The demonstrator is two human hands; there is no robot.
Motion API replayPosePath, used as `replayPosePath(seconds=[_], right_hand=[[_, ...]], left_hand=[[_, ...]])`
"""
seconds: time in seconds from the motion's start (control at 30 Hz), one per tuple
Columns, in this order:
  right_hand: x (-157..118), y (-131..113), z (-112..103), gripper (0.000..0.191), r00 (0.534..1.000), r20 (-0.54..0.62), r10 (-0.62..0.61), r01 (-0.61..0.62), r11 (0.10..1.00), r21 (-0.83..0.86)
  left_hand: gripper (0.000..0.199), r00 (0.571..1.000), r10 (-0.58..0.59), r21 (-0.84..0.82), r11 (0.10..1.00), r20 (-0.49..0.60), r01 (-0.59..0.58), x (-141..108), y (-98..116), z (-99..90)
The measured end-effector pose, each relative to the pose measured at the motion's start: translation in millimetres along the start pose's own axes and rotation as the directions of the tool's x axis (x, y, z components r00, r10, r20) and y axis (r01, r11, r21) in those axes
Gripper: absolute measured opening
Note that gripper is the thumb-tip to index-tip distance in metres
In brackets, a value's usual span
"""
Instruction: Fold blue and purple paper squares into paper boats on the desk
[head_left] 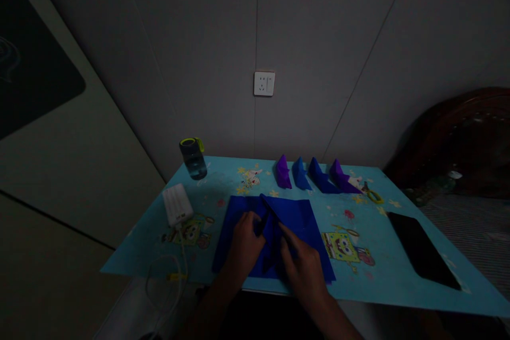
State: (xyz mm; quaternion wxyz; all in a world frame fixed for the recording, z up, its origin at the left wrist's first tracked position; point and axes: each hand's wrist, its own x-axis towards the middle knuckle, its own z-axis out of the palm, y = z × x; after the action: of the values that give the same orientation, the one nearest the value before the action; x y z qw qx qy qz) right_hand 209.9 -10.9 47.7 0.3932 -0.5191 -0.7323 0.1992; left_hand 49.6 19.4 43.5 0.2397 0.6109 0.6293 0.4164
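A folded dark blue paper (271,226) stands between my hands, above flat blue sheets (303,219) near the table's front edge. On its left side, my left hand (246,241) is closed, with fingers and thumb pinching the folded paper. My right hand (303,263) holds the right side of the same paper, its fingertips pressed against the fold. Folded paper boats stand in a row at the back: a purple one (282,172), a blue one (301,174), a dark blue one (322,177) and another purple one (342,178).
A dark bottle (194,159) stands at the back left. In front of it lies a white power bank (177,204) with a cable (183,255) hanging off the table (151,239). Scissors (373,195) and a black tablet-like slab (422,249) lie on the right.
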Motion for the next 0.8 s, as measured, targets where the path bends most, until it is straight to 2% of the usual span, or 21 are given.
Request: replayPosePath(seconds=[0.2, 0.37, 0.47, 0.53, 0.63, 0.8], right_hand=[[-3.5, 3.7, 1.4, 0.04, 0.999, -0.013, 0.041, -0.04, 0.997, 0.065], [2.0, 10.2, -3.4, 0.041, 0.974, -0.08, 0.21, -0.192, 0.963, 0.188], [8.5, 17.0, -7.7, 0.045, 0.947, -0.109, 0.304, -0.267, 0.928, 0.261], [12.6, 21.1, -10.4, 0.046, 0.944, -0.081, 0.319, -0.279, 0.906, 0.319], [18.2, 22.9, -14.7, 0.045, 0.957, -0.005, 0.29, -0.265, 0.881, 0.392], [26.8, 14.6, -26.2, 0.035, 0.957, 0.088, 0.278, -0.289, 0.869, 0.402]], left_hand=[[0.019, 1.0, -0.023, -0.076, 0.997, 0.006, 0.024, 1.8, 3.0, -0.2], [0.022, 0.997, -0.072, -0.292, 0.954, -0.009, 0.066, 3.7, 6.8, -7.2], [0.03, 0.978, -0.171, -0.473, 0.857, 0.116, 0.206, 2.8, 8.3, -12.6], [0.038, 0.958, -0.201, -0.576, 0.767, 0.207, 0.285, 0.6, 8.8, -14.6], [0.043, 0.951, -0.158, -0.668, 0.681, 0.266, 0.299, -3.9, 9.3, -16.2], [0.039, 0.91, -0.051, -0.681, 0.647, 0.411, 0.344, -9.3, 10.4, -21.6]])
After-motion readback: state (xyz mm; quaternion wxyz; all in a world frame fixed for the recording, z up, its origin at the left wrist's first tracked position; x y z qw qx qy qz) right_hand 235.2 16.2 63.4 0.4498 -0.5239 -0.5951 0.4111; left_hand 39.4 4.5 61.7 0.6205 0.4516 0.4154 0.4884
